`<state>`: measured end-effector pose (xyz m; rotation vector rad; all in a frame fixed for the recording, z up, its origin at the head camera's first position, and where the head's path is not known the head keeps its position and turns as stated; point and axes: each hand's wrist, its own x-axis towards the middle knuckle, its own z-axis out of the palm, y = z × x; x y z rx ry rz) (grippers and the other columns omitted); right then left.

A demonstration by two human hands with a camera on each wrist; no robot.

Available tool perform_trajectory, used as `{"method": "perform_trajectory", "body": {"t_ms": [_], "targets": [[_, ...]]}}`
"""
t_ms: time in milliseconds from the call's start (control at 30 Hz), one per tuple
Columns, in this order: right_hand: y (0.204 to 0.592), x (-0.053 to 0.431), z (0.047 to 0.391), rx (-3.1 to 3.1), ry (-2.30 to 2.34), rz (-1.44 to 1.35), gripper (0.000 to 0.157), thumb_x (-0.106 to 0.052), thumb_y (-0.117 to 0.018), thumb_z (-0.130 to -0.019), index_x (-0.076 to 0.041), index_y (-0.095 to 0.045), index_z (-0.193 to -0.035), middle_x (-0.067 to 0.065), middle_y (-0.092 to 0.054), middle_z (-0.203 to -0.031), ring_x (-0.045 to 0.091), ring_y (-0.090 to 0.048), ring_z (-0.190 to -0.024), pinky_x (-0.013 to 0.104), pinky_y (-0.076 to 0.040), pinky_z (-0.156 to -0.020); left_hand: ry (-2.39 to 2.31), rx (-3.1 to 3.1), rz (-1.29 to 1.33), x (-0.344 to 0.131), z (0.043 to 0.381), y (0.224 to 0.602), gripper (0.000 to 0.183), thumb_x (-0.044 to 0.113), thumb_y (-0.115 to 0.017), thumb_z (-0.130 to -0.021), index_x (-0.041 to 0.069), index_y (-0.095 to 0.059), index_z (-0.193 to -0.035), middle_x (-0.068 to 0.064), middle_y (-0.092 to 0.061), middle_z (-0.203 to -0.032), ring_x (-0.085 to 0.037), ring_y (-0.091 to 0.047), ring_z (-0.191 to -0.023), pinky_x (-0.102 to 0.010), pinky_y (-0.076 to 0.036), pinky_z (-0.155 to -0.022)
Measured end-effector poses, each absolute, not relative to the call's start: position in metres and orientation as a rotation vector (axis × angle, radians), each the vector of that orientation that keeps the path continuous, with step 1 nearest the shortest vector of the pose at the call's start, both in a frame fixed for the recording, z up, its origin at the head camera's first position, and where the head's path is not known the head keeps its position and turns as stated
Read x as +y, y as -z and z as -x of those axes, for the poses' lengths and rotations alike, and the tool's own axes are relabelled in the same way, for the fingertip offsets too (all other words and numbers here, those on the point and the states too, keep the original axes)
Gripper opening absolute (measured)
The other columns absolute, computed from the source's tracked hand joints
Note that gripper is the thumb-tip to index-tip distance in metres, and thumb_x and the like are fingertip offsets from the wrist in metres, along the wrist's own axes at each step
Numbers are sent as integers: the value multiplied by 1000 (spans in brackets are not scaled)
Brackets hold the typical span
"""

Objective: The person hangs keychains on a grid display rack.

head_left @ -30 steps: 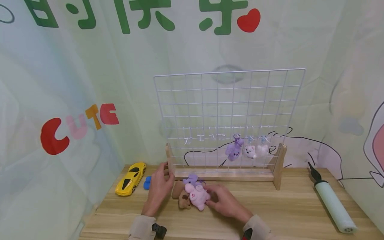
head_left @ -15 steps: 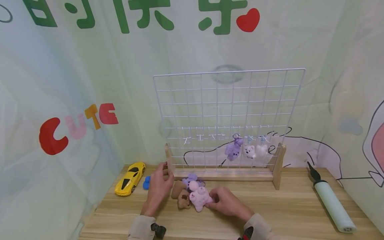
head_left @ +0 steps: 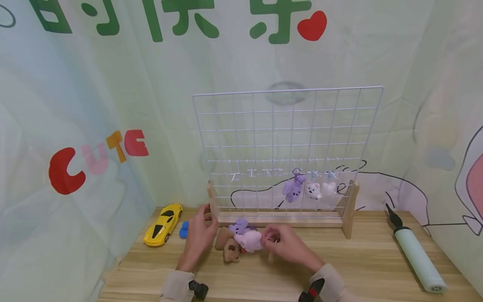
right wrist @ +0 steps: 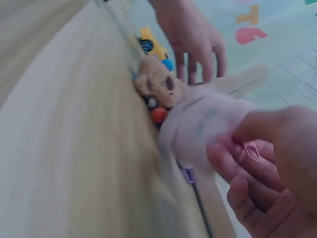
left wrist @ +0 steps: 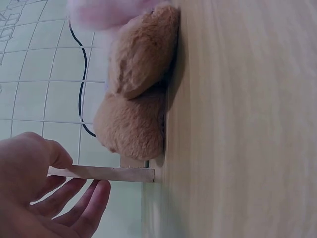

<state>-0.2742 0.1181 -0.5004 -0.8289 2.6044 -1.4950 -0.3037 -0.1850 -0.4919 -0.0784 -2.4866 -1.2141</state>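
The white wire grid rack with a pale wooden stand (head_left: 281, 220) is taken as the landmark. In front of its left half, a pink, rounded plush toy (head_left: 250, 241) is held by the right hand (head_left: 285, 247), thumb and fingers brought together at its edge; a small pink loop-shaped clasp (right wrist: 252, 150) is seen among those fingers. Whether the table is touched by the pink toy cannot be told. The rack's flat wooden left upright (left wrist: 104, 173) is gripped between thumb and fingers by the left hand (head_left: 201, 235).

The pink toy could be dropped if, as seems likely, only a thin edge or the clasp is pinched. A lilac plush toy with round ears (head_left: 239, 227) and a brown, furry plush toy (head_left: 231, 251), both crowded against it before the rack, could be dragged along. A snag could be caused by the small purple clasp (right wrist: 188, 174) seen just beside the pink toy. If the upright were pulled, the rack could be shifted, and the purple plush toy hung on its front (head_left: 292, 190) set swinging.
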Motion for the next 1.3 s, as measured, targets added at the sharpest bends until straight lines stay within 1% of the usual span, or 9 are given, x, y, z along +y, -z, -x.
{"method": "perform_trajectory", "body": {"t_ms": [200, 267, 400, 533, 767, 900, 1033, 1200, 1300], "targets": [[488, 127, 278, 2630, 1635, 689, 4, -16, -79, -100, -16, -81, -103, 2, -81, -104, 7, -74, -90, 22, -61, -81, 1221, -2479, 87, -186, 303, 492, 43, 10, -68, -103, 1, -59, -144, -22, -70, -141, -35, -78, -113, -48, -68, -90], [484, 130, 279, 2608, 1687, 644, 7, -14, -80, -98, -14, -83, -104, 4, -82, -106, 8, -73, -89, 22, -61, -79, 1221, -2477, 88, -186, 303, 492, 42, 10, -68, -103, 1, -59, -143, -23, -70, -141, -35, -78, -113, -48, -68, -89], [474, 134, 278, 2613, 1744, 560, 10, -14, -80, -98, -12, -83, -107, 6, -81, -103, 10, -70, -85, 21, -59, -73, 1224, -2478, 80, -186, 303, 492, 42, 10, -69, -103, 1, -60, -143, -23, -71, -140, -36, -78, -113, -49, -68, -89], [464, 136, 276, 2670, 1758, 488, 12, -12, -79, -98, -11, -83, -110, 4, -79, -99, 13, -67, -84, 21, -59, -73, 1226, -2477, 77, -186, 303, 493, 42, 10, -69, -103, 1, -60, -142, -23, -71, -140, -36, -79, -112, -49, -68, -89], [456, 137, 276, 2849, 1667, 516, 16, -5, -78, -96, -11, -85, -109, 1, -77, -90, 7, -63, -75, 21, -55, -65, 1237, -2481, 72, -188, 304, 493, 43, 11, -69, -103, 1, -59, -144, -23, -70, -141, -36, -78, -114, -49, -68, -90], [456, 138, 275, 2877, 1646, 536, 19, -7, -78, -97, -14, -84, -113, -2, -78, -89, 5, -63, -72, 21, -54, -63, 1243, -2484, 72, -187, 304, 493, 43, 12, -69, -104, 0, -58, -144, -23, -69, -142, -36, -78, -115, -49, -67, -91], [456, 138, 273, 2868, 1618, 505, 23, -12, -78, -98, -10, -79, -121, -4, -79, -86, 6, -67, -71, 22, -54, -64, 1248, -2483, 71, -187, 305, 493, 43, 12, -69, -104, 1, -58, -144, -23, -70, -142, -35, -78, -114, -49, -67, -91], [455, 139, 273, 2834, 1663, 500, 15, -13, -79, -99, -9, -72, -111, -4, -82, -89, 7, -76, -81, 22, -59, -72, 1254, -2477, 77, -187, 306, 493, 42, 11, -69, -104, 1, -59, -143, -23, -70, -141, -35, -78, -114, -48, -68, -90], [452, 140, 271, 2835, 1715, 515, 8, -13, -80, -99, -11, -74, -104, -2, -83, -89, 9, -76, -81, 22, -59, -71, 1250, -2473, 86, -187, 306, 493, 41, 11, -69, -104, 0, -60, -143, -23, -71, -140, -35, -79, -113, -48, -68, -89]]}}
